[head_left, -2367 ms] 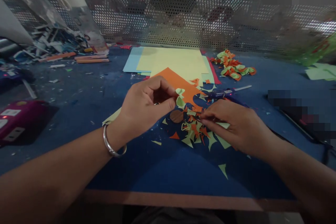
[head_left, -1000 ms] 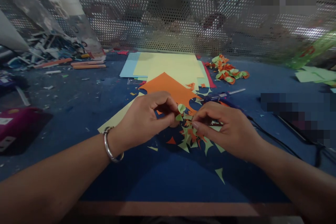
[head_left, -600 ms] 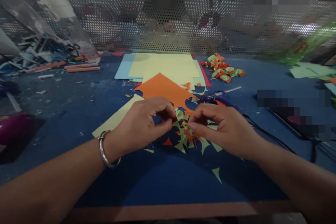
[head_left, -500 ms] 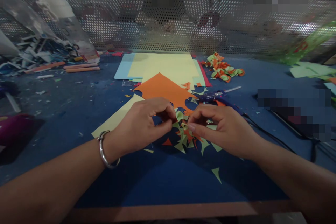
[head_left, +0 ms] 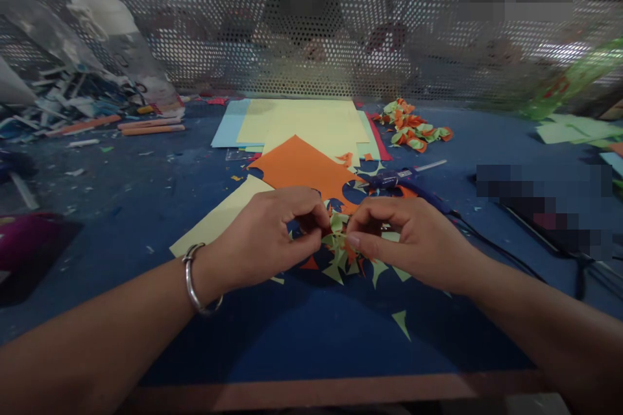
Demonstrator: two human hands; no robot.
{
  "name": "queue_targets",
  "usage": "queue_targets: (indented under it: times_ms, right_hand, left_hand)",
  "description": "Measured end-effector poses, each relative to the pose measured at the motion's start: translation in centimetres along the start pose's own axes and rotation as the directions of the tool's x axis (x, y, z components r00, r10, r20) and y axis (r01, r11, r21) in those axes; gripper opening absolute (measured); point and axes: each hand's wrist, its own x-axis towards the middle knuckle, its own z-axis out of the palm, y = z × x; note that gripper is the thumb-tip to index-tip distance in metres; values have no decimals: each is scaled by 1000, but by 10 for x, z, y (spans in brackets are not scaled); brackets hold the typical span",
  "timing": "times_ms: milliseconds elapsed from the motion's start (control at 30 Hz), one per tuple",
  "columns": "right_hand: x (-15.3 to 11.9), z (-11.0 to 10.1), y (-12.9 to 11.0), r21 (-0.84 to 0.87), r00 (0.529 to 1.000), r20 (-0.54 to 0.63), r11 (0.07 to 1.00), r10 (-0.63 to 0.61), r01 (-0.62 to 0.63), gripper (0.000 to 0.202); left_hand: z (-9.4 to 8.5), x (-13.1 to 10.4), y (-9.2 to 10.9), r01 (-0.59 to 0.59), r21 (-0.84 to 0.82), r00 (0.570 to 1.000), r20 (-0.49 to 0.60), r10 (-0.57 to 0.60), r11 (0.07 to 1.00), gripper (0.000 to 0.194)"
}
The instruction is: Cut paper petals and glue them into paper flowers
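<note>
My left hand [head_left: 280,233] and my right hand [head_left: 411,237] face each other, thumb and forefinger of each pinched together. Between the fingertips is a small curled pale green paper piece [head_left: 337,223], gripped from both sides. Below it lies a heap of green and orange paper scraps [head_left: 353,256], partly covered by the fingers. Just behind the hands rests an orange paper sheet [head_left: 302,165] with rounded bites cut from its edge. A pale yellow paper strip [head_left: 214,217] shows beside my left hand, partly under it.
A glue gun [head_left: 396,177] lies behind my right hand, its cord trailing right. Stacked coloured sheets [head_left: 302,118] and a pile of curled orange-green paper pieces [head_left: 413,124] sit farther back. A bottle [head_left: 126,45] leans at left. A perforated metal screen [head_left: 219,26] closes the back.
My left hand has shifted slightly right, nearer my right hand. The pale green paper piece between them has moved slightly and turned.
</note>
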Motion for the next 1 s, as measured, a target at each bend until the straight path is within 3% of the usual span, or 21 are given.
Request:
queue_targets:
  times_ms: [400, 800, 1000]
  right_hand:
    - [0, 0, 2, 8, 1000, 24, 1000, 12, -13, 18]
    - [0, 1, 3, 130, 996, -45, 989, 81, -75, 30]
    - [-2, 2, -3, 89, 992, -127, 996, 1, 11, 16]
  left_hand:
    - [1, 1, -1, 33, -24, 999, 35, -33, 999, 17]
    - [5, 0, -2, 324, -277, 945, 53, -322, 905, 3]
    - [6, 2, -4, 410, -425, 900, 41, -435, 807, 10]
